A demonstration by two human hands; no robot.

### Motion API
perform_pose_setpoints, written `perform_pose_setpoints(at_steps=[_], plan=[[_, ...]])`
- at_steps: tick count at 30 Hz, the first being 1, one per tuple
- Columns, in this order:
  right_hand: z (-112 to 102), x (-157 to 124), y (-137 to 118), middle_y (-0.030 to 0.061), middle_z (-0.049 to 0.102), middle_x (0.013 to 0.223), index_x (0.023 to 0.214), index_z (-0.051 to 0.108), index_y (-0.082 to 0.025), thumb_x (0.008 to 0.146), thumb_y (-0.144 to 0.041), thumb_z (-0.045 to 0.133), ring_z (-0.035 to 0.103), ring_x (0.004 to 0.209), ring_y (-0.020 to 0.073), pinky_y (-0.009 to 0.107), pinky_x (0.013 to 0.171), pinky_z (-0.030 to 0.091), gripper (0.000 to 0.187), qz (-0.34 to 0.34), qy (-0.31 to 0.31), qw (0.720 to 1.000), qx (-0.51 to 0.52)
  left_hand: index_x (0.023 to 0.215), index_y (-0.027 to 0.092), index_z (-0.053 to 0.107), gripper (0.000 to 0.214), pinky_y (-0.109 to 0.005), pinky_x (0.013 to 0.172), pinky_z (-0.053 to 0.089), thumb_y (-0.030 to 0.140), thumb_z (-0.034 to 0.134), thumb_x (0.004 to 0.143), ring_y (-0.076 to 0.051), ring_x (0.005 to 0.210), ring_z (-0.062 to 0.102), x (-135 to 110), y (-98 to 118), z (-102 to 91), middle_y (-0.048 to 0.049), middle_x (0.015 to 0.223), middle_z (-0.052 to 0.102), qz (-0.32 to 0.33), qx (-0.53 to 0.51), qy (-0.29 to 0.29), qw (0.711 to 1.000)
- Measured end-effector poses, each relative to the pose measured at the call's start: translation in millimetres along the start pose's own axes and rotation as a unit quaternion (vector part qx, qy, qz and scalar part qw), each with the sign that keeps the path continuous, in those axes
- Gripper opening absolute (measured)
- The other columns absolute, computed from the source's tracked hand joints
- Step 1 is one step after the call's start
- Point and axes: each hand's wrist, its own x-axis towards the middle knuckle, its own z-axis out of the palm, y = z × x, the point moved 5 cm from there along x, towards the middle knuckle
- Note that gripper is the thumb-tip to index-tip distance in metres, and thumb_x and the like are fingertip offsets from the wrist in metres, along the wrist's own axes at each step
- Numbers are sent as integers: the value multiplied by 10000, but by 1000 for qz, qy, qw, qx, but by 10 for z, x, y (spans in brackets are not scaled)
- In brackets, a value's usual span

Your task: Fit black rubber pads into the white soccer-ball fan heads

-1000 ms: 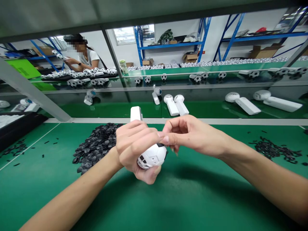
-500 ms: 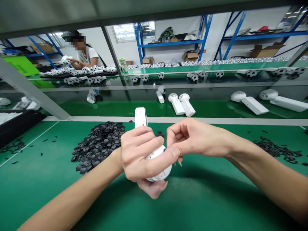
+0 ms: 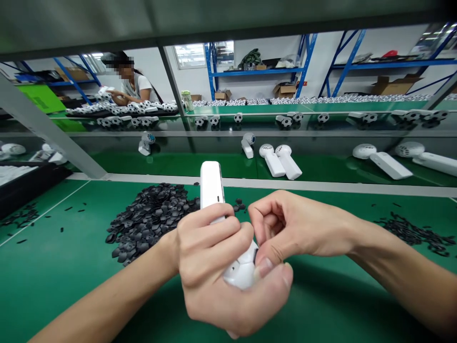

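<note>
Left hand (image 3: 209, 267) clenched round white soccer-ball fan (image 3: 241, 271), handle upright, crossing pale desk rim (image 3: 321, 188) in view, ball held above green desk (image 3: 71, 290). Right hand (image 3: 296, 233) in narrow pinch at ball's dark seam. Black pieces (image 3: 150, 219) heaped just left; open green room toward near edge.

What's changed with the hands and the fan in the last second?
Both hands have moved toward the person, bringing the white fan lower in view. The left hand still grips it, and the right hand has closed in on its ball head. The pile of black pieces stayed put.
</note>
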Motion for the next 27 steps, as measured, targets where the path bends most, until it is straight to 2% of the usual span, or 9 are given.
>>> perform_pose_setpoints(at_steps=[3,7,11,14,17,21,23,25,27], plan=[[-7,11,37,-16,742,625,697,653,-162,518,-229,1092,661,582,101,189,591,495,479,20,-10,1000,2,918,267,616,115,-452,697,630,165,667,925,-211,611,643,-6,88,38,-10,708,665,-15,-21,4,1000],[4,0,63,-18,738,626,675,628,-165,531,-255,1085,660,580,105,184,560,453,487,32,-18,999,-22,861,241,599,157,-445,675,625,108,663,915,-199,607,636,6,83,32,-21,733,678,-44,-31,-6,999],[21,-29,91,-18,733,621,689,619,-169,539,-284,1081,684,604,119,186,579,468,499,49,-26,998,-33,815,206,630,188,-399,574,584,122,627,983,-168,566,562,-3,108,8,-28,701,648,44,-21,-39,998],[39,-51,121,-4,756,654,702,630,-164,522,-250,1084,719,656,136,179,582,467,496,61,-35,997,-26,763,172,651,259,-397,554,558,114,603,1010,-158,551,503,-16,72,-6,-29,658,596,34,-8,-40,999],[58,-82,139,-10,752,647,703,633,-165,528,-215,1081,702,632,122,175,577,458,484,61,-22,998,-23,730,165,654,269,-389,549,548,95,621,988,-151,541,469,-32,97,43,-30,658,583,63,-9,-62,996],[69,-135,124,-32,714,620,706,624,-177,541,-269,1082,681,618,122,189,568,456,496,57,38,997,-27,678,203,582,288,-377,514,515,98,657,935,-142,513,423,-60,88,77,-4,645,538,78,-17,4,997],[78,-148,126,-32,704,620,698,616,-179,522,-301,1086,676,622,127,204,588,478,517,65,51,996,-29,658,199,581,303,-371,508,495,83,651,929,-141,519,411,-78,63,134,-7,647,523,90,-20,3,996],[91,-149,158,-27,706,620,684,613,-177,469,-309,1095,653,605,123,217,598,493,544,90,42,995,-32,619,186,585,343,-363,496,464,65,630,936,-137,525,386,-90,42,190,-15,647,506,127,-19,1,992],[88,-144,189,-27,702,612,674,614,-176,422,-318,1099,631,587,119,228,602,504,565,105,39,993,-31,578,180,572,385,-354,487,437,65,618,943,-131,529,358,-98,42,211,-18,644,496,194,-35,24,980]])
